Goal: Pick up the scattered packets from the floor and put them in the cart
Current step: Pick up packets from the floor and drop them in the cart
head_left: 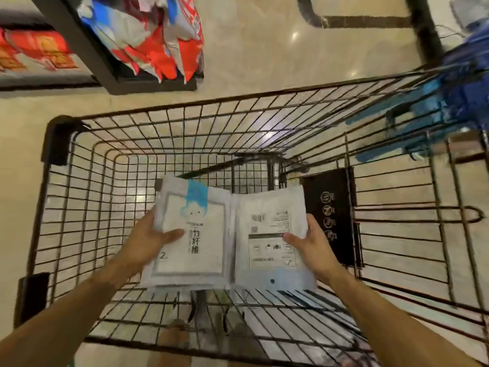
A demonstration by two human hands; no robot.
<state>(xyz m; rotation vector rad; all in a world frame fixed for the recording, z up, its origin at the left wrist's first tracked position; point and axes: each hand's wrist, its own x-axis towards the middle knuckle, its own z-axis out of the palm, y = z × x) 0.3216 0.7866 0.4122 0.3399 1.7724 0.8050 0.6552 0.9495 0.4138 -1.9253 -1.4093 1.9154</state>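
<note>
I look down into a dark wire cart (185,112). Inside its basket I hold two flat white packets side by side. My left hand (148,239) grips the left packet (201,234), which shows a blue figure and dark print, with the thumb on top. My right hand (309,242) grips the right packet (267,221), printed with a barcode and small icons, thumb on its face. Both packets hang above the cart's wire bottom, their inner edges touching.
A dark shelf (111,75) with red, white and blue bags (158,41) stands at the upper left. Blue-wrapped goods (444,112) press against the cart's right rim. A black sign panel (333,215) hangs inside the cart's right wall. Shiny beige floor (277,49) lies beyond.
</note>
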